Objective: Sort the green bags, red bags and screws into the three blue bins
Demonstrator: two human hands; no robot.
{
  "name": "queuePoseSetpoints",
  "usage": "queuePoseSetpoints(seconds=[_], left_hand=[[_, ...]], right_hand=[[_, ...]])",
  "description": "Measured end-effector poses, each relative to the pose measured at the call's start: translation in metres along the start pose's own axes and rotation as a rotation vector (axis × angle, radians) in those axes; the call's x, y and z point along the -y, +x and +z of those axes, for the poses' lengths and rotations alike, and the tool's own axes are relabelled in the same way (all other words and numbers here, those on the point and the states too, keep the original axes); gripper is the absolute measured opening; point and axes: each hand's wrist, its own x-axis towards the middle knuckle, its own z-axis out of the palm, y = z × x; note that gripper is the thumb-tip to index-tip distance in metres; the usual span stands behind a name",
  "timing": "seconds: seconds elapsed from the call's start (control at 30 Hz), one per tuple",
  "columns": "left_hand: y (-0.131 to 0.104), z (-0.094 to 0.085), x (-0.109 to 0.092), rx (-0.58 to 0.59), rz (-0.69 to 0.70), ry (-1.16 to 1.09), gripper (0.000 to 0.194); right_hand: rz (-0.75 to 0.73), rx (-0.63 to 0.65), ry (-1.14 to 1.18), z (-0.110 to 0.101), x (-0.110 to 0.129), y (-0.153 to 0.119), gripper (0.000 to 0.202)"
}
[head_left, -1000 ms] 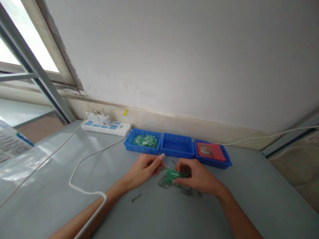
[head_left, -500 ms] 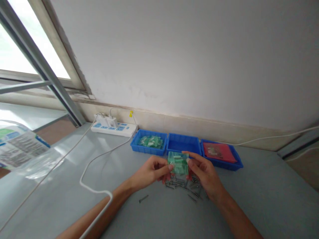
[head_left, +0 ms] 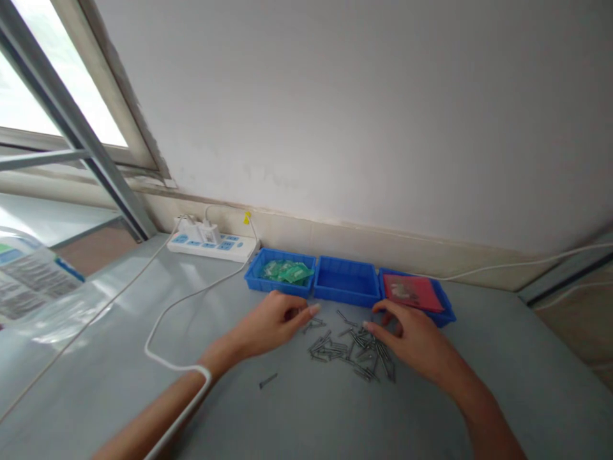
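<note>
My left hand point(head_left: 275, 324) hovers left of a loose pile of thin grey metal fasteners point(head_left: 335, 350), which look like screws or nails. Its thumb points right, apart from the curled fingers, and nothing shows in its grasp. On the pile's right side, my right hand point(head_left: 412, 332) reaches in with thumb and fingertips apart, at the upper edge of the pieces. No held item is visible there. Green plastic packets point(head_left: 287, 271) lie in the left blue bin point(head_left: 256, 281), just beyond my left hand. A single fastener point(head_left: 268, 381) lies apart, near my left forearm.
A middle blue bin point(head_left: 347, 295) and a right blue bin point(head_left: 447, 314) with a red packet point(head_left: 421, 291) stand along the wall. A white power strip point(head_left: 215, 248) sits at the back left. A white cable point(head_left: 177, 367) crosses over my left forearm. Clear plastic packaging point(head_left: 62, 319) lies far left.
The green packet held between both hands has left them; a green packet now lies on top in the left bin. My hands have moved apart, uncovering the pile of fasteners.
</note>
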Motion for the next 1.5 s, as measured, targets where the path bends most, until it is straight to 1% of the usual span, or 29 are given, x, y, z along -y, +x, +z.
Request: queuePoseSetpoints(seconds=[0.03, 0.07, 0.1, 0.13, 0.17, 0.2, 0.27, 0.37, 0.43, 0.5, 0.57, 0.6, 0.67, 0.73, 0.77, 0.83, 0.87, 0.9, 0.93, 0.97, 1.0, 1.03, 1.07, 1.2, 1.33, 1.4, 1.43, 1.5], left_hand=[[-0.005, -0.006, -0.002, 0.082, 0.015, 0.116, 0.047], [-0.01, -0.012, -0.003, 0.189, 0.001, 0.186, 0.036], [-0.014, -0.017, -0.004, 0.291, -0.031, 0.239, 0.032], [-0.018, -0.02, -0.004, 0.367, -0.078, 0.277, 0.032], [-0.021, -0.023, -0.005, 0.43, -0.114, 0.293, 0.032], [-0.022, -0.024, -0.006, 0.47, -0.143, 0.301, 0.034], [-0.022, -0.023, -0.007, 0.489, -0.168, 0.287, 0.034], [-0.016, -0.016, -0.008, 0.437, -0.149, 0.216, 0.029], [-0.01, -0.007, -0.007, 0.372, -0.116, 0.138, 0.022], [-0.005, 0.004, -0.003, 0.266, -0.075, 0.037, 0.016], [0.0, 0.015, 0.001, 0.152, -0.044, -0.078, 0.018], [0.002, 0.018, 0.002, 0.132, -0.026, -0.13, 0.019], [0.003, 0.019, 0.001, 0.138, -0.01, -0.194, 0.019], [0.001, 0.015, -0.003, 0.119, 0.049, -0.123, 0.021], [0.0, 0.012, -0.005, 0.081, 0.107, -0.038, 0.021], [-0.003, 0.007, -0.007, 0.006, 0.257, 0.147, 0.022], [-0.004, 0.007, -0.007, -0.006, 0.334, 0.22, 0.031], [-0.005, 0.007, -0.006, 0.01, 0.402, 0.271, 0.047], [-0.005, 0.01, -0.004, 0.038, 0.458, 0.306, 0.066], [-0.005, 0.013, -0.001, 0.062, 0.5, 0.341, 0.082], [-0.004, 0.017, 0.002, 0.069, 0.516, 0.369, 0.09], [-0.002, 0.021, 0.005, 0.064, 0.511, 0.386, 0.093], [-0.001, 0.026, 0.007, 0.037, 0.494, 0.399, 0.092], [0.003, 0.037, 0.01, -0.068, 0.415, 0.406, 0.075], [0.001, 0.04, 0.007, -0.07, 0.413, 0.386, 0.06], [-0.001, 0.04, 0.004, -0.042, 0.44, 0.382, 0.06], [-0.002, 0.041, 0.003, -0.033, 0.457, 0.382, 0.064], [-0.002, 0.045, 0.001, -0.033, 0.473, 0.392, 0.071]], right_hand=[[0.038, 0.004, -0.067, -0.005, -0.004, -0.007, 0.049], [0.06, 0.03, -0.101, -0.009, -0.008, -0.014, 0.068], [0.081, 0.072, -0.113, -0.011, -0.011, -0.02, 0.084], [0.103, 0.11, -0.11, -0.011, -0.014, -0.025, 0.094], [0.127, 0.139, -0.1, -0.01, -0.015, -0.029, 0.098], [0.151, 0.154, -0.09, -0.008, -0.015, -0.031, 0.098], [0.175, 0.156, -0.066, -0.001, -0.011, -0.03, 0.085], [0.136, 0.142, -0.011, 0.012, -0.001, -0.022, 0.056], [0.106, 0.096, 0.031, 0.021, 0.007, -0.014, 0.043], [0.087, 0.04, 0.087, 0.028, 0.014, -0.008, 0.039], [0.075, 0.017, 0.184, 0.031, 0.02, -0.004, 0.038], [0.071, 0.01, 0.228, 0.03, 0.022, -0.002, 0.037], [0.051, -0.005, 0.246, 0.024, 0.027, -0.001, 0.03], [-0.007, 0.022, 0.153, 0.014, 0.032, -0.003, 0.02], [-0.054, 0.074, 0.092, 0.009, 0.034, -0.004, 0.017], [-0.144, 0.27, 0.021, 0.001, 0.04, -0.007, 0.019], [-0.167, 0.375, 0.017, -0.001, 0.042, -0.008, 0.02], [-0.176, 0.455, 0.019, -0.001, 0.044, -0.009, 0.021], [-0.178, 0.506, 0.026, 0.001, 0.045, -0.009, 0.022], [-0.178, 0.527, 0.033, 0.004, 0.046, -0.009, 0.022], [-0.182, 0.523, 0.037, 0.008, 0.047, -0.008, 0.022], [-0.195, 0.5, 0.037, 0.012, 0.047, -0.006, 0.022], [-0.207, 0.463, 0.036, 0.016, 0.047, -0.005, 0.021], [-0.228, 0.271, 0.073, 0.024, 0.043, 0.003, 0.023], [-0.226, 0.169, 0.145, 0.017, 0.034, 0.003, 0.017], [-0.219, 0.159, 0.12, 0.01, 0.029, -0.001, 0.012], [-0.206, 0.186, 0.105, 0.006, 0.026, -0.003, 0.012], [-0.169, 0.3, 0.097, 0.0, 0.022, -0.008, 0.018]])
